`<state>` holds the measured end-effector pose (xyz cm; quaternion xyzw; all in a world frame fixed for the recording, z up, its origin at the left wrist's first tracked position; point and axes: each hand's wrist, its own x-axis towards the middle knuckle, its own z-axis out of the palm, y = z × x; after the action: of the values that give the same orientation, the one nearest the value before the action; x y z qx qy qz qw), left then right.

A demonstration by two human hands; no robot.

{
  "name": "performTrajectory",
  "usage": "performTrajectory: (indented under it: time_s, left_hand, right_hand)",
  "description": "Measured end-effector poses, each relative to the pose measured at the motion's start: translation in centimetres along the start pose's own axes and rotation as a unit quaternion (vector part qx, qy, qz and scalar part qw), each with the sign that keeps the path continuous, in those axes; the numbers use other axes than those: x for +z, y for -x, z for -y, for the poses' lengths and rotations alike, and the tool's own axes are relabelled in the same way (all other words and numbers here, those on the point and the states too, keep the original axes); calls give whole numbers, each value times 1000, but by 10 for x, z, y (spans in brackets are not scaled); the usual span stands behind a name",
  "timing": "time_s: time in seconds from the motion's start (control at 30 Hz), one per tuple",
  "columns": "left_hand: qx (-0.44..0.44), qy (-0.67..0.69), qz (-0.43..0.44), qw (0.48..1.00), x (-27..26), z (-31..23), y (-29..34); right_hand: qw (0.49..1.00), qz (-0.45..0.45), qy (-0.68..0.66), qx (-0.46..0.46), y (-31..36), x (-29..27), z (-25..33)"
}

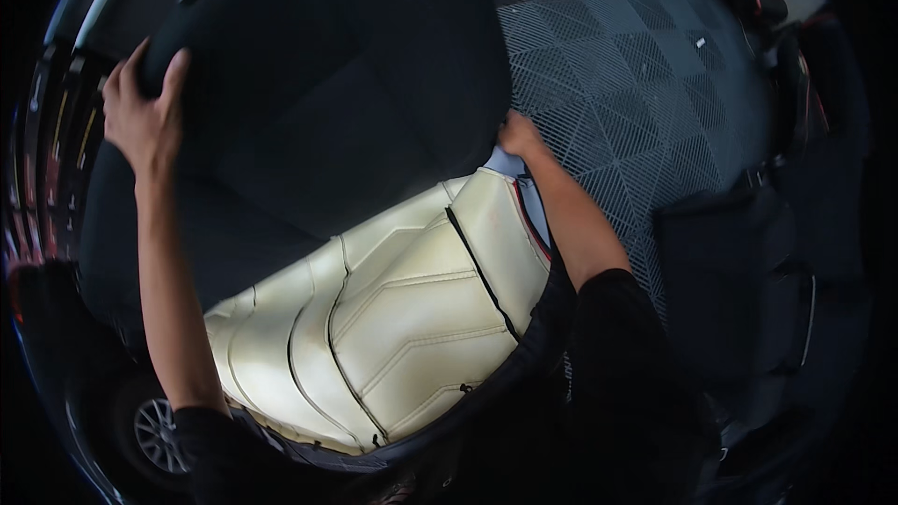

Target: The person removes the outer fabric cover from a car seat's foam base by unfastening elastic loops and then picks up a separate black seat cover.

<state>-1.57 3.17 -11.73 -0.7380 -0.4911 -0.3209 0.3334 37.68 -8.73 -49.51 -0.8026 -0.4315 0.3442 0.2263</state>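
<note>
A large black car seat (pixel 309 112) with stitched panels fills the upper left, leaning in front of me. My left hand (pixel 145 117) is at its left side, thumb and fingers spread around the padded edge. On its right edge my right hand (pixel 519 134) is closed, its fingertips hidden behind the seat. Below the black seat lies a cream quilted seat cover (pixel 421 309) with dark seams and stitched angled lines, close against my body. A pale bluish piece of material (pixel 505 162) shows just under my right hand, beside the cover's upper corner.
Grey ribbed floor tiles (pixel 608 84) spread out at the upper right, with a small white scrap (pixel 700 42) on them. Dark padded items (pixel 739 281) stand at the right. A car wheel (pixel 159 435) shows at the lower left.
</note>
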Motion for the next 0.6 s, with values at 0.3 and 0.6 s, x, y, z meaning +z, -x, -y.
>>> performTrajectory:
  time_s: [0.3, 0.6]
  left_hand:
    - [22, 64, 17, 998, -51, 1, 2]
    - [7, 60, 5, 998, -39, 1, -1]
  right_hand:
    - [993, 77, -62, 66, -27, 19, -21]
    - [868, 298, -396, 32, -56, 15, -29]
